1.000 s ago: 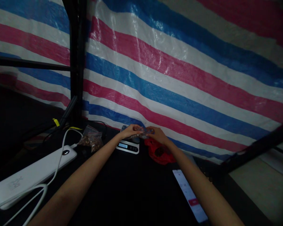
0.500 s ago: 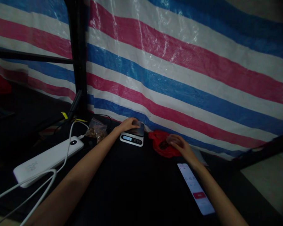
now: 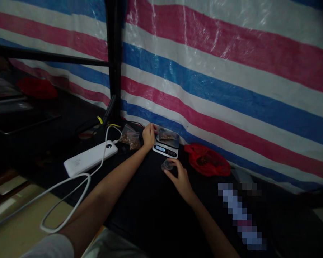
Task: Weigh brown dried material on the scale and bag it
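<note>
On the left, the edge of the black tabletop [image 3: 148, 208] slants toward the person, with a white power bank [image 3: 87, 160] near it and a white cable [image 3: 89, 182] looping past it. Farther right, the left hand [image 3: 148, 137] is just beside the scale [image 3: 165, 151]; its fingers are bunched, and I cannot tell whether they grip anything. Behind the scale, the striped sheet [image 3: 161, 91] leaves little room. There is more room between the forearms, where the right hand [image 3: 181, 177] pinches a small clear cup [image 3: 167, 165] between thumb and fingers, in front of the scale.

Counted left to right: 1 power bank; 2 clear bags [image 3: 134, 142] of brown pieces; 1 scale bearing 1 filled bag [image 3: 167, 136]; 1 cup; 1 red bag [image 3: 212, 164] near the scale; 1 pixelated pale strip [image 3: 240, 215].
</note>
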Tool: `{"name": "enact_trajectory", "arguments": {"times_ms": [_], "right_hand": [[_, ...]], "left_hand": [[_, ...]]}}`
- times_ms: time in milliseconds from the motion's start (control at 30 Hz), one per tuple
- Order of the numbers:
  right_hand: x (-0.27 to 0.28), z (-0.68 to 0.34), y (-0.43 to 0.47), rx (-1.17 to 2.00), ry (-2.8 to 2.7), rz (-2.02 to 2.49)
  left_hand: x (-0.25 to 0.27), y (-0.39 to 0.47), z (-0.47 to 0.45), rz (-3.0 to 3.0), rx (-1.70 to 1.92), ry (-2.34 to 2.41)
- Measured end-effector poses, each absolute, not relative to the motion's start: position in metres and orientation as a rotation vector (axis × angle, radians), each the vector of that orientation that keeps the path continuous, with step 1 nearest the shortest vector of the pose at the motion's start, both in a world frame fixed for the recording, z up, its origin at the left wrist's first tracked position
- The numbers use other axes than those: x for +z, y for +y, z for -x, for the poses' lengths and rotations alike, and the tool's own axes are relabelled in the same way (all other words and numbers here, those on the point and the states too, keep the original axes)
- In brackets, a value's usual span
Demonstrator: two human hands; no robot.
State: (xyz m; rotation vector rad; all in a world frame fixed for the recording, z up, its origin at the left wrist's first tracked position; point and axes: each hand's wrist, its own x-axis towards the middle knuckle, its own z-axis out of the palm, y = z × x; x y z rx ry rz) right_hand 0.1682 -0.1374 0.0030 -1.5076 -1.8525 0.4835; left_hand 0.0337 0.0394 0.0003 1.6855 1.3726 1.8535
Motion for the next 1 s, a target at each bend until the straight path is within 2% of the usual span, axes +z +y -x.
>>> {"name": "enact_trajectory", "arguments": {"times_ms": [400,567,733,1000], "right_hand": [[-0.014,-0.156,-0.125,0.439,-1.892,1.544],[-0.004,-0.165,-0.119,0.191,-1.633,1.590],[0.005,-0.189,-0.074,0.205,-1.397,1.659],[0.016,-0.206,0.014,0.278,-1.501,1.791]], "left_hand": [[-0.004,0.046,-0.036,-1.739,1.622,1.448],[-0.003,0.045,-0.034,-1.729,1.629,1.472],[-0.003,0.044,-0.034,-1.718,1.607,1.506],[-0.003,0.041,-0.038,-1.821,1.474,1.537]]}}
